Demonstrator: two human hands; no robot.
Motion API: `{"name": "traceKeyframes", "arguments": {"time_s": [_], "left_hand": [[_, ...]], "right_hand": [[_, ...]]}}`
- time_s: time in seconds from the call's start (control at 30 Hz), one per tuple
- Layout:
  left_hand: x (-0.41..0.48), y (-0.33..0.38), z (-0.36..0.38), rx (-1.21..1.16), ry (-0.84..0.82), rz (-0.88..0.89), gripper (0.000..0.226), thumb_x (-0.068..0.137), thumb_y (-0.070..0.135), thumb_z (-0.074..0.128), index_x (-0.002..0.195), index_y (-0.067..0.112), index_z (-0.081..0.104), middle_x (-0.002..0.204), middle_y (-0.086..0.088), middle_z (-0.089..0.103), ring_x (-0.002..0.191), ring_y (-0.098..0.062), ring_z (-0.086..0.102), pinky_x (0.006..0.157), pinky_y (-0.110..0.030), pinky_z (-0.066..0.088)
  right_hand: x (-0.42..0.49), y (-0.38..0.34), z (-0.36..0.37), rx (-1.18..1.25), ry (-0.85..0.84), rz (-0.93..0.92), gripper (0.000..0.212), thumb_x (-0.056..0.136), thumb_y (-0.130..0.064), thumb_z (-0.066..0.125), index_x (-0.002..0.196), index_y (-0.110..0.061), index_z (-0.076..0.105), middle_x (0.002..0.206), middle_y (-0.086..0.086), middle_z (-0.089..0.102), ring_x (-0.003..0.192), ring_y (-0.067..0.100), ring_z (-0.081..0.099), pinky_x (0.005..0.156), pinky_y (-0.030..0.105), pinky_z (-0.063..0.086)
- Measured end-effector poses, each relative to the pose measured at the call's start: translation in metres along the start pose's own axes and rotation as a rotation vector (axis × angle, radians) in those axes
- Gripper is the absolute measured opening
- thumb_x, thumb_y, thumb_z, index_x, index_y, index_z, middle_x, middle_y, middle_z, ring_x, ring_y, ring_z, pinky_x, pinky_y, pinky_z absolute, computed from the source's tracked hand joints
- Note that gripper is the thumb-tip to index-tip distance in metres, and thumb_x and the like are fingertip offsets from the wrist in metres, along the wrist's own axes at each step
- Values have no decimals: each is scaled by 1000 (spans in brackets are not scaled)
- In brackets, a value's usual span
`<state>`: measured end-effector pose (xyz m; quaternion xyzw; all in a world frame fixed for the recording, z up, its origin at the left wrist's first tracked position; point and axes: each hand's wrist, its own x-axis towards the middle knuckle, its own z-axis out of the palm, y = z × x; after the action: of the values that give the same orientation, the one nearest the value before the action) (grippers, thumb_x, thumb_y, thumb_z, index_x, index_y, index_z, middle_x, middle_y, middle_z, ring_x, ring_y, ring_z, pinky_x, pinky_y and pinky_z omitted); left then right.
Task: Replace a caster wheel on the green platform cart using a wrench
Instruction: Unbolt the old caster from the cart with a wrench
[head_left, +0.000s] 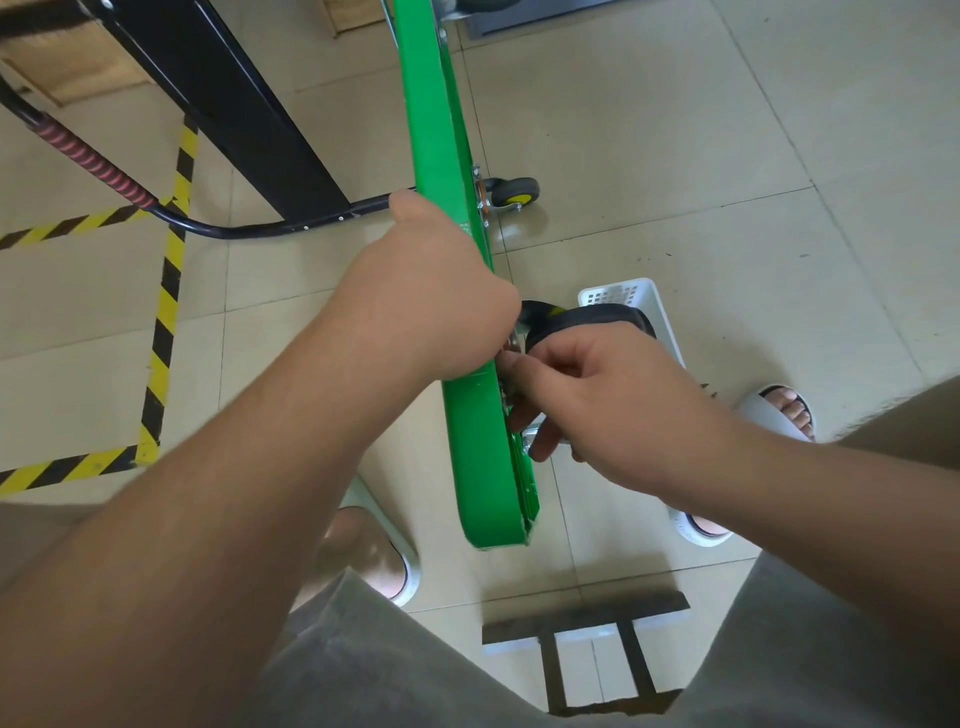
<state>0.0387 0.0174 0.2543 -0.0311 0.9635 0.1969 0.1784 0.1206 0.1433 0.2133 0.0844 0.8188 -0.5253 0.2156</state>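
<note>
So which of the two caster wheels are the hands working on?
The near caster wheel, between the left hand and the right hand. The far caster wheel stands untouched further along the green platform cart.

No words, numbers, brand names or labels can be read anywhere in your view. The green platform cart (457, 291) you are steadying on its edge shows plain paint only; a small pale mark near its rim is too blurred to make out. The only sign-like marking is the yellow-and-black striped hazard tape (166, 312) stuck to the tiled floor (675, 156), and it carries no lettering.
</note>
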Motion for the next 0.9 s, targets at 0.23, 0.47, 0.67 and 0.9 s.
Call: {"name": "traceKeyframes", "arguments": {"time_s": [0.23, 0.47, 0.67, 0.9], "left_hand": [[1, 0, 1, 14, 1, 4, 41, 94, 21, 59, 121, 10, 30, 103, -11, 54, 72, -17, 56, 47, -30, 35], [-1, 1, -2, 3, -7, -2, 41, 95, 21, 59, 123, 10, 31, 105, -10, 56, 76, -24, 59, 47, -30, 35], [-3, 3, -2, -2, -19, -21, 42, 96, 20, 59, 125, 11, 29, 99, -6, 52, 67, -15, 56, 41, -25, 33], [-2, 1, -2, 0, -7, -13, 40, 96, 20, 59, 121, 12, 29, 98, -7, 52, 68, -15, 56, 41, -26, 34]], "right_hand": [[-5, 7, -1, 87, 41, -90, 7, 93, -25, 70, 98, -30, 71, 86, -5, 76, 62, 14, 75, 65, 41, 60], [-8, 11, 0, -8, 88, -166, 19, 87, -25, 71, 98, -35, 59, 87, -12, 74, 62, 21, 73, 67, 45, 60], [-2, -1, -1, -4, 37, 23, 50, 99, -51, 52, 84, -7, 71, 70, -2, 76, 56, 15, 73, 53, 28, 48], [0, 1, -3, -9, 10, -20, 28, 99, -37, 61, 83, -18, 73, 76, -6, 77, 59, 12, 74, 52, 25, 51]]}}
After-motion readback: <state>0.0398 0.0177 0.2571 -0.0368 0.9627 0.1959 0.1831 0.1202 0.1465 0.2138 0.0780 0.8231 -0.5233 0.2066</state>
